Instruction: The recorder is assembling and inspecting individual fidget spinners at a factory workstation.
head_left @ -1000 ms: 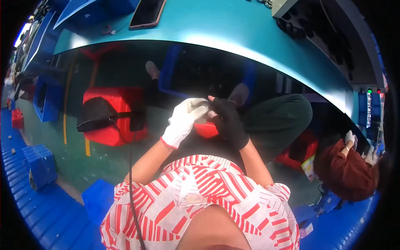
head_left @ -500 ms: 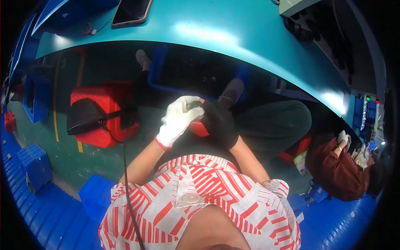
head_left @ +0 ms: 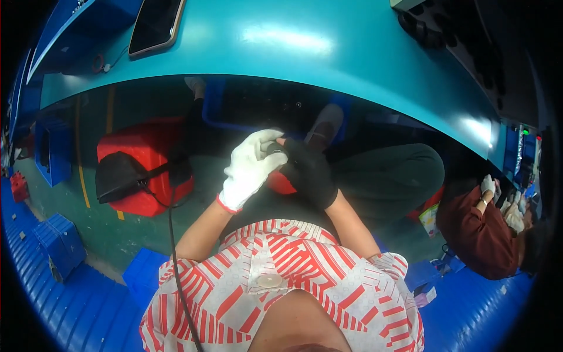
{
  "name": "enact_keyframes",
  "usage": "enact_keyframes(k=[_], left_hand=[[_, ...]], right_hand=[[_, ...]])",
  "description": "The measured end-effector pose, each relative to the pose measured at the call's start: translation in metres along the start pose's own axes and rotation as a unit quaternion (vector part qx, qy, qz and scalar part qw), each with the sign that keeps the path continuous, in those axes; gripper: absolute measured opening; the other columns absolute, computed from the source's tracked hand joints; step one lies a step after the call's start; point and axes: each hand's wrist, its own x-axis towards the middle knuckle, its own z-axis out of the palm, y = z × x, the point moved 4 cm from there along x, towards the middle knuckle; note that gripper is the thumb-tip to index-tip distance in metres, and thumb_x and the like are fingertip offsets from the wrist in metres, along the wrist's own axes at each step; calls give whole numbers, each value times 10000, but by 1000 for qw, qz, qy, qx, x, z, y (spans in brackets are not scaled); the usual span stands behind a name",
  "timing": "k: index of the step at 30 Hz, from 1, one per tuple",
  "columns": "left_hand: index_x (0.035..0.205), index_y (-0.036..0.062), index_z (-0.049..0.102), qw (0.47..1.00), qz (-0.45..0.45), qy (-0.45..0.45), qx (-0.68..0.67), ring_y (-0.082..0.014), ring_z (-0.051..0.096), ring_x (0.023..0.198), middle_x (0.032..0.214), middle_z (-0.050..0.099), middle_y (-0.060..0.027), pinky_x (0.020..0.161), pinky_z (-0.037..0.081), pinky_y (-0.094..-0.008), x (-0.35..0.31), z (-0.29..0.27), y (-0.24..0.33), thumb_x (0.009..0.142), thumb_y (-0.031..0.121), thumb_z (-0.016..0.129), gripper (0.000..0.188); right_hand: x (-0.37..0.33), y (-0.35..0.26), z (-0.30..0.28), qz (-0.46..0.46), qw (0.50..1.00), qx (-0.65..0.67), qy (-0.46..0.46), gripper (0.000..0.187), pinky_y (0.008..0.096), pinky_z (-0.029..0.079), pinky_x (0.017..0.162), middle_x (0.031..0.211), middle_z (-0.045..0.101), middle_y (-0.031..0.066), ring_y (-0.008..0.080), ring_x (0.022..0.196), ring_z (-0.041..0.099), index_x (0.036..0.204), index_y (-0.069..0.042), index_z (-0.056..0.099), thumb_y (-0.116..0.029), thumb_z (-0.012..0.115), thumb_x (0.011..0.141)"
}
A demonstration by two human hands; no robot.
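My left hand (head_left: pixel 249 167), in a white glove with a red cuff, is closed with its thumb and fingers around a small dark round part (head_left: pixel 273 151). My right hand (head_left: pixel 308 173), in a black glove with bare fingertips, meets it from the other side, fingers curled at the same part. Most of the part is hidden by the gloves, and its kind cannot be made out. Both hands are above my lap, below the table's near edge. A red surface (head_left: pixel 281 183) shows just under the hands.
A teal table (head_left: pixel 234 56) curves across the front, bearing a phone (head_left: pixel 156 26). Under it is a blue crate (head_left: pixel 212 111). A red stool (head_left: pixel 138 196) with a black bag (head_left: pixel 120 176) stands at left. A co-worker in a brown top (head_left: pixel 478 234) sits at right.
My hands stay together on the small part, with only slight finger movement. The table and phone appear a little lower and further left as the view shifts.
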Motion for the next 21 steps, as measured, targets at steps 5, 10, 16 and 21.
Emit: enact_keyframes(k=[5,10,16,21], left_hand=[[1140,-112,497,997,-59,-20,49,-144,616,743,915,634,-135,690,506,-245,9,-6,-3,786,-44,618,380],[1119,-134,489,991,-120,-2,-59,-166,648,756,925,638,-168,691,522,-243,11,-15,-3,794,-42,605,357],[1183,-139,454,973,-144,-43,-172,-216,668,775,973,626,-190,699,564,-267,21,-30,-18,821,-22,566,397],[1182,-93,483,950,-128,8,-285,-211,657,795,1009,611,-169,715,569,-276,17,-30,-27,832,-14,593,376]], right_hand=[[2,7,4,7,1000,-10,-14,404,324,515,721,975,638,159,301,861,650,1127,-19,569,-58,712,752],[7,23,17,84,985,149,-29,401,301,510,737,958,644,153,251,859,657,1133,7,561,-59,708,766],[8,45,17,253,946,149,-134,261,285,436,579,814,636,126,140,691,580,1005,33,608,-159,665,837],[14,49,22,288,925,233,-84,220,300,408,547,673,599,100,156,576,538,866,9,635,-204,672,830]])
